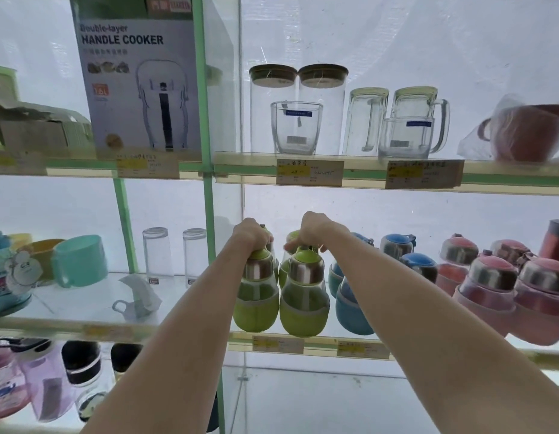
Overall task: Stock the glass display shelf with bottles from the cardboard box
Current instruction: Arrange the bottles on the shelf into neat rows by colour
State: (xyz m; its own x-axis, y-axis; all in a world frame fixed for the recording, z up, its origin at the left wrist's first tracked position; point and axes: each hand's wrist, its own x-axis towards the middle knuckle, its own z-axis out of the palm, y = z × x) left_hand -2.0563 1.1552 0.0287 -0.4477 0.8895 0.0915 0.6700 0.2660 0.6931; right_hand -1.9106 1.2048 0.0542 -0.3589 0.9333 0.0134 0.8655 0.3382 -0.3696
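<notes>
Hands setting two green bottles on the glass shelf.

Left hand is curled over the cap of the left green bottle, and right hand grips the cap of the right green bottle; both bottles stand upright, just beside each other, at the near edge of the middle glass shelf. More green bottles sit behind them, with blue bottles to the right and pink bottles further right. The cardboard box is out of view. This looks like the placing step, with both bottles seated or nearly so. Next, the move calls for letting go of the caps without tipping the bottles, perhaps nudging them back into line, then returning to the box for more.
</notes>
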